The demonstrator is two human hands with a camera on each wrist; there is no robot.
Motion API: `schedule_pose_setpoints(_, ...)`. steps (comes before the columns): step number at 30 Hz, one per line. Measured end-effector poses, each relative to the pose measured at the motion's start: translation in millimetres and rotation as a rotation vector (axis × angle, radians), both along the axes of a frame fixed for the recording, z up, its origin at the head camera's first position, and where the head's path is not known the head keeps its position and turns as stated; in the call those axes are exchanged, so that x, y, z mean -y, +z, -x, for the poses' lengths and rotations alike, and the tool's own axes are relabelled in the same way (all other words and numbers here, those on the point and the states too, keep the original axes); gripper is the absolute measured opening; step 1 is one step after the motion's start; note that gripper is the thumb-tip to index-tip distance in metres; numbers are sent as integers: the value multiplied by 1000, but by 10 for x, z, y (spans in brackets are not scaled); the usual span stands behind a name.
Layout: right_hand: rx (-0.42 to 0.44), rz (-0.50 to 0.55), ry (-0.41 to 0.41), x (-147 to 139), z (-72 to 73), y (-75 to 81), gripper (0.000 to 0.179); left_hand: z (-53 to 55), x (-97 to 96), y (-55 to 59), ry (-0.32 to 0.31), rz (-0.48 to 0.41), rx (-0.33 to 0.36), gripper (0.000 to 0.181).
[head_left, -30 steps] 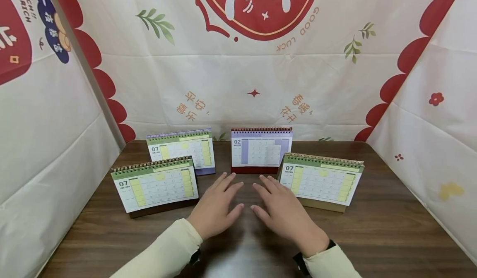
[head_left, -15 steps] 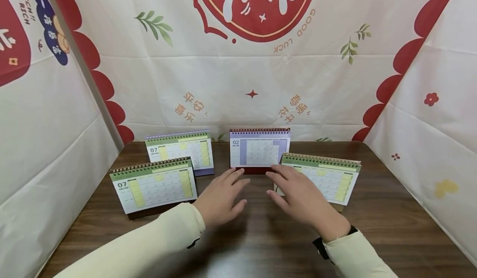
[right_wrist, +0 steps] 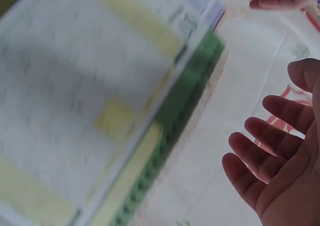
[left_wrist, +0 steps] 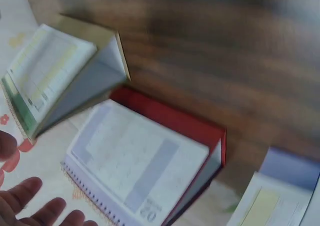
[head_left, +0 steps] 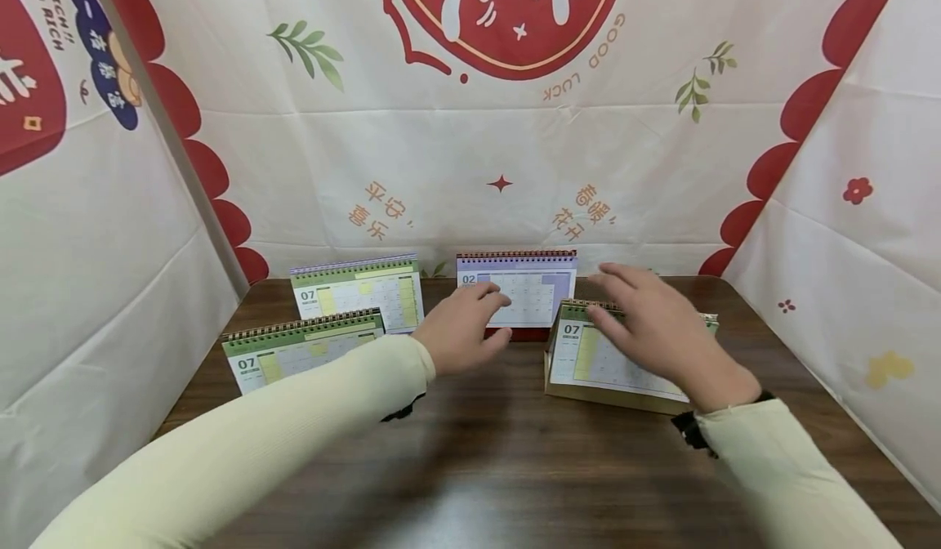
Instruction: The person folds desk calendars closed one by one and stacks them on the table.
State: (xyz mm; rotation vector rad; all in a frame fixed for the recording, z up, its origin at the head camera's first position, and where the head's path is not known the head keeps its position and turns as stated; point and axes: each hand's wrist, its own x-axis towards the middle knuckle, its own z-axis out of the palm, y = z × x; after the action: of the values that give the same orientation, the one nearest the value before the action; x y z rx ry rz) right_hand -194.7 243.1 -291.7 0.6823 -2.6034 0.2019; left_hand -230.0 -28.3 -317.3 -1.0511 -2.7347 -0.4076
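Observation:
My right hand (head_left: 654, 328), fingers apart and nothing in its grasp, hovers over the top of the right desk calendar (head_left: 588, 361), which has a green 07 page and a tan base. In the right wrist view that calendar's page (right_wrist: 75, 85) fills the left side, away from my fingers (right_wrist: 245, 176). My left hand (head_left: 463, 328) is in front of the purple 02 desk calendar (head_left: 540, 300), overlapping its lower left corner; it holds nothing. The left wrist view shows this calendar's red base (left_wrist: 175, 116) and spiral edge, with my fingertips (left_wrist: 32, 186) beside it.
Two more green 07 calendars stand on the left, one in back (head_left: 367, 287) and one in front (head_left: 294, 351), partly covered by my left sleeve (head_left: 294, 426). White printed cloth (head_left: 441, 140) encloses the brown wooden table (head_left: 515, 467) at the back and sides.
My right hand has moved right and farther back, up over the right calendar. My left hand has reached forward and right toward the purple calendar. The calendars stand where they were.

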Motion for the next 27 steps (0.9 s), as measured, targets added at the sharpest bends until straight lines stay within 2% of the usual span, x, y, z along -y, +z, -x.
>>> schedule_pose_setpoints(3,33,9,-75,-155,47,96,45,101,-90,55,14,13,-5,43)
schedule_pose_setpoints(6,63,49,-117,-336,100,139,44,169,-184,81,14,16,-10,44)
schedule_pose_setpoints(10,102,150,-161,-628,160,110,42,216,-309,40,20,-29,24,44)
schedule_pose_setpoints(14,144,280,-240,-910,159,28,45,211,-427,-108,82,-194,173,44)
schedule_pose_setpoints(17,178,376,-317,-1068,111,-77,47,154,-499,-246,135,-347,300,46)
schedule_pose_setpoints(20,217,457,-382,-1164,53,-218,51,79,-565,-361,165,-468,396,46)
schedule_pose_setpoints(24,290,538,-447,-1194,-1,-405,59,20,-658,-494,186,-582,516,44)
schedule_pose_setpoints(27,307,610,-493,-1165,-20,-510,60,13,-724,-601,186,-630,589,41)
